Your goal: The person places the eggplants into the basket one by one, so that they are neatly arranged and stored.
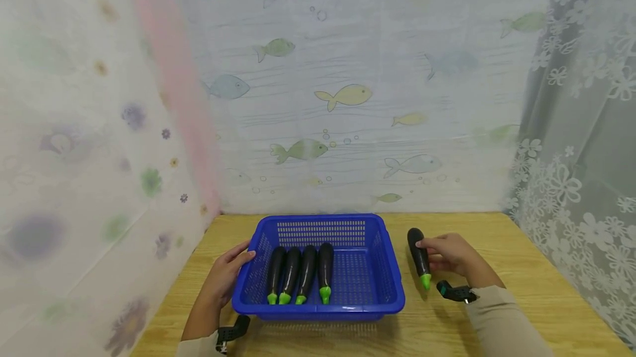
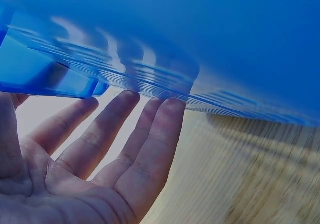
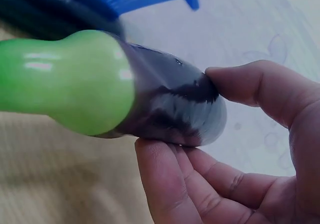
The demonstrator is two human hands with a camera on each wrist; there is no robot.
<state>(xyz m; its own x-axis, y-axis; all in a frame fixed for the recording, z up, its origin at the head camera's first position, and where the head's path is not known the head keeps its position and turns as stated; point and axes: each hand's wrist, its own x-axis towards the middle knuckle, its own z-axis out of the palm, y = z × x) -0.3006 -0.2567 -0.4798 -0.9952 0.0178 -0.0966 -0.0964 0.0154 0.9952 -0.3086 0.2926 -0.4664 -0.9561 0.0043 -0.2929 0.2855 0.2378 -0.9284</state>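
Observation:
Between thumb and fingers, my right hand (image 1: 452, 257) pinches a dark eggplant (image 1: 418, 252) with a green stem end, to the right of the blue basket (image 1: 318, 308). The right wrist view shows the thumb on one side of the eggplant (image 3: 170, 94) and fingertips on the other, its green end toward the camera. Several eggplants (image 1: 309, 271) lie side by side in the basket's left half, green ends toward the near rim. My left hand (image 1: 223, 277) holds the basket's left side, thumb on the rim; in the left wrist view its fingertips (image 2: 172, 104) touch the basket wall from outside.
The basket stands on a wooden table (image 1: 437, 324). A sheet printed with fish (image 1: 348, 95) hangs behind the table, a flowered sheet (image 1: 149, 180) hangs at the left, and a lace curtain (image 1: 566, 180) at the right. Each wrist carries a small black device.

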